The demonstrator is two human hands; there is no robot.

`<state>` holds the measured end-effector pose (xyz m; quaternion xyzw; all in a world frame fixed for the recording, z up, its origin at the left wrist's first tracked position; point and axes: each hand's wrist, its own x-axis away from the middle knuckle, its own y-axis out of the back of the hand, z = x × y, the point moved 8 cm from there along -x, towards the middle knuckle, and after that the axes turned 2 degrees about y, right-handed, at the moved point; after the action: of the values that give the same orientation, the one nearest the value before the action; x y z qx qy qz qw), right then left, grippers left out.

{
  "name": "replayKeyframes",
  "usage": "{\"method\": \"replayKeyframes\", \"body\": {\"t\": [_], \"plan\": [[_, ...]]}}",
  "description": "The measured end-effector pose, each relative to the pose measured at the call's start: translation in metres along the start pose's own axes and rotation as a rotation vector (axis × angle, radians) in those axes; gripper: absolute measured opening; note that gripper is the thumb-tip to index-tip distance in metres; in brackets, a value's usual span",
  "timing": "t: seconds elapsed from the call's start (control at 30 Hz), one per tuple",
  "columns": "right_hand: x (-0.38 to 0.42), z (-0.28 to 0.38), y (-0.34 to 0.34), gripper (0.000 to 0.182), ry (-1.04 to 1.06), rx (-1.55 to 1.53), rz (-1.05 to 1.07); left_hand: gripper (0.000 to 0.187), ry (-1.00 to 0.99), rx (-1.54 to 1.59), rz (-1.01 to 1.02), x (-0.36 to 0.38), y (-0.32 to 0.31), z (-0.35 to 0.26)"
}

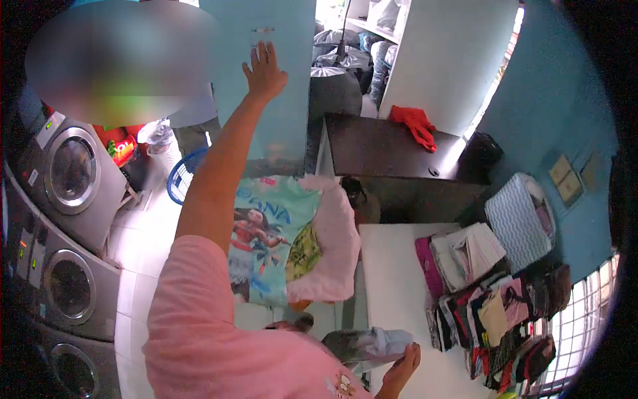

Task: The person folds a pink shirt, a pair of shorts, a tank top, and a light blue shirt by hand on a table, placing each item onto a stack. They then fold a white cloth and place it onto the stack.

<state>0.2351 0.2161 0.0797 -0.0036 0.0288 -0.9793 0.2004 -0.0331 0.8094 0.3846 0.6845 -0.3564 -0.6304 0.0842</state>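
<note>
My left hand point(267, 74) is raised against the blue wall with its fingers stretched out, just below a small fixture point(263, 30). It holds nothing. Low in the view, my right hand point(402, 366) has its fingers closed at the end of a grey and light-blue garment point(375, 342), over the edge of the white table point(389, 279). Part of that garment is hidden by my pink shirt. Beyond my body, a turquoise printed cloth point(269, 219) with a cartoon figure lies beside a fluffy pink cloth point(335, 259).
Front-loading machines point(70, 282) line the left side. Behind them stands a person point(193, 110), partly blurred, near a blue basket point(186, 176). Folded clothes point(492, 319) are stacked on the table's right. A dark desk point(372, 146) bears a red cloth point(413, 125).
</note>
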Motion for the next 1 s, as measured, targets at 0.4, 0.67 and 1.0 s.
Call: {"method": "replayKeyframes", "body": {"t": [0.4,0.67,1.0], "plan": [[-0.047,-0.02,-0.059,0.035,-0.272,-0.109,0.028,0.078,0.014,-0.19,-0.166,-0.053,-0.036,0.009],[-0.053,-0.024,-0.043,0.036,-0.265,-0.115,-0.148,0.068,0.192,0.023,-0.015,-0.067,-0.024,0.026],[-0.039,-0.008,-0.036,0.032,-0.236,0.069,-0.096,0.079,0.065,-0.36,-0.089,-0.104,-0.105,0.068]]}}
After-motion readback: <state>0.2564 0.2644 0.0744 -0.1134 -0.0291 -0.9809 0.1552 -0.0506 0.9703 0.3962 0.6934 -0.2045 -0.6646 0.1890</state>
